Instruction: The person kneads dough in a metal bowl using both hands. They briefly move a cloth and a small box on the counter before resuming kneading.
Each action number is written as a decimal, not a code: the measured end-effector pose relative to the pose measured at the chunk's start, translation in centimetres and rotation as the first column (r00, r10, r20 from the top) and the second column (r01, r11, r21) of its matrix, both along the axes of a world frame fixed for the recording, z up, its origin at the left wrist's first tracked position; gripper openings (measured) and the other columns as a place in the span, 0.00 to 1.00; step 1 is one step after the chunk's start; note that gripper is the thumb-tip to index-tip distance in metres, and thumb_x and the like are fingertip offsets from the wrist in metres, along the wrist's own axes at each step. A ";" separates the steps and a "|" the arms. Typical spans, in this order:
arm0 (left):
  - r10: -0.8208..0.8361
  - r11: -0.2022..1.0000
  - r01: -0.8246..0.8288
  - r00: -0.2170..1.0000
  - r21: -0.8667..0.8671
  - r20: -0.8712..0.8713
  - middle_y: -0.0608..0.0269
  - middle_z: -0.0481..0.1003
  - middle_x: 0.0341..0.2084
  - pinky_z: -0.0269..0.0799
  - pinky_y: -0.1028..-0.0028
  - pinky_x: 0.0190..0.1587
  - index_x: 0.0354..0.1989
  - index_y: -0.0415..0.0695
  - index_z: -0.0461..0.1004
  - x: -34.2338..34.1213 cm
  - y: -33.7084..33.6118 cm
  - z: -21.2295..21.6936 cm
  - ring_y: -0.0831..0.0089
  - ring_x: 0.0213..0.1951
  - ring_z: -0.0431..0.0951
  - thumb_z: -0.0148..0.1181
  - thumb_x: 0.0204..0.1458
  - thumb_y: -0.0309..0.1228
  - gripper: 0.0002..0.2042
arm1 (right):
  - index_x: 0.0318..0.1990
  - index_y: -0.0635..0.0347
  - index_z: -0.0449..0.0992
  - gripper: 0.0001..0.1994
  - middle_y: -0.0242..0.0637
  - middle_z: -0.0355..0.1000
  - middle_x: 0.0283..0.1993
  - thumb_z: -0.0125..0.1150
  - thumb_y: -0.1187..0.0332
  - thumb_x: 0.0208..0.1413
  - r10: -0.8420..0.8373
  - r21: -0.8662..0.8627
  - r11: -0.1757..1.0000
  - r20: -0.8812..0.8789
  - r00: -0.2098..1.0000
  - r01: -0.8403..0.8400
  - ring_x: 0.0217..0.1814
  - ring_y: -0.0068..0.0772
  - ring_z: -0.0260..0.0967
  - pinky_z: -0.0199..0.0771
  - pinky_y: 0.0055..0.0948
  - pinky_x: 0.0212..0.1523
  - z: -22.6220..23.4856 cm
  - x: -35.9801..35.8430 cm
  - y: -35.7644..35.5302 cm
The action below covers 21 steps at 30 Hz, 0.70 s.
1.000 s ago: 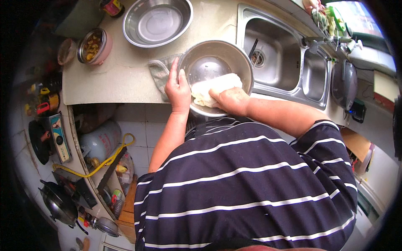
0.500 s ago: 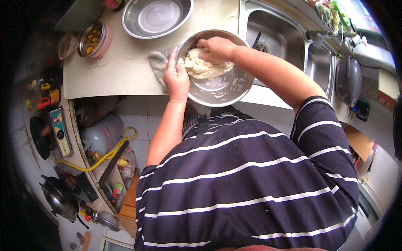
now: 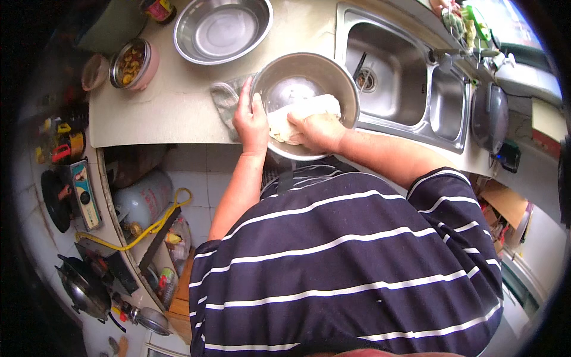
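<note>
First, left hand (image 3: pixel 251 124): grasping the metal bowl (image 3: pixel 352 80) at its left side, fingers nearly straight along the outer wall, thumb parted from them at the rim.
Right hand (image 3: pixel 320 132): inside the bowl, pressed down on pale dough (image 3: pixel 315 106), thumb on top; the other fingers are mostly hidden, so I cannot tell how tightly they close.
Dough: soft, off-white, a thick, lumpy, elongated mass in the near half of the bowl, touching its wall.
Bowl: round, deep, smooth grey metal with a shiny bottom, its near side reaching past the counter's front edge.
Counter (image 3: pixel 160 122): pale, flat, slightly marked.
Cloth (image 3: pixel 223 106): grey-green fabric, rumpled, beside the left hand.
Basin (image 3: pixel 225 31): wide, shallow, shiny metal, beyond the bowl.
Sink (image 3: pixel 386 62): brushed metal, two rounded compartments, right of the bowl.
</note>
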<state>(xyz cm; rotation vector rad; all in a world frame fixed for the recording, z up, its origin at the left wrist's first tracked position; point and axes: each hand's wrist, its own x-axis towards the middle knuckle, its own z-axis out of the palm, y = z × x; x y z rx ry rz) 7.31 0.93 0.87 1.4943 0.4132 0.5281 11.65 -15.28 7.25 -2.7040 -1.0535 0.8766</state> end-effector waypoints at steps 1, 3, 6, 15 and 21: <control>0.007 1.000 -0.007 1.000 0.000 -0.010 0.52 0.74 0.57 0.65 0.71 0.62 0.63 0.38 0.69 0.1 0.0 0.0 0.68 0.59 0.73 0.50 0.62 0.21 0.20 | 0.47 0.52 0.70 0.19 0.49 0.76 0.41 0.65 0.55 0.52 0.017 0.003 1.000 -0.122 0.992 -0.016 0.45 0.58 0.75 0.72 0.50 0.46 0.3 0.9 -0.2; 0.027 1.000 -0.027 1.000 0.011 -0.011 0.49 0.76 0.54 0.70 0.71 0.57 0.61 0.39 0.70 0.2 0.1 -0.1 0.67 0.56 0.77 0.50 0.61 0.22 0.19 | 0.51 0.52 0.70 0.19 0.47 0.76 0.35 0.60 0.53 0.59 -0.015 0.155 0.986 -0.252 0.967 0.055 0.40 0.50 0.77 0.73 0.45 0.42 1.1 2.2 -0.8; 0.021 0.998 -0.023 0.999 0.052 0.034 0.49 0.76 0.55 0.69 0.71 0.58 0.61 0.38 0.70 0.2 0.2 -0.2 0.67 0.57 0.76 0.50 0.61 0.22 0.19 | 0.57 0.58 0.68 0.19 0.44 0.76 0.34 0.53 0.56 0.66 -0.223 0.252 0.736 -0.786 0.577 0.628 0.39 0.37 0.76 0.74 0.34 0.37 2.6 2.7 -2.2; 0.002 0.999 -0.001 1.000 0.052 -0.014 0.50 0.75 0.55 0.69 0.72 0.58 0.62 0.39 0.69 0.2 0.3 0.0 0.68 0.57 0.76 0.50 0.62 0.23 0.19 | 0.71 0.72 0.46 0.30 0.69 0.53 0.68 0.46 0.75 0.63 0.274 0.117 0.060 -0.957 0.096 0.991 0.72 0.60 0.55 0.60 0.43 0.72 3.1 0.2 -2.0; -0.043 0.998 0.046 0.996 0.050 -0.072 0.50 0.75 0.56 0.68 0.71 0.58 0.64 0.39 0.67 -0.1 0.5 0.6 0.66 0.57 0.76 0.52 0.62 0.26 0.20 | 0.71 0.72 0.45 0.32 0.65 0.52 0.71 0.46 0.78 0.61 0.315 0.198 -0.003 -0.930 0.189 0.980 0.74 0.55 0.53 0.58 0.41 0.73 3.0 0.9 -2.0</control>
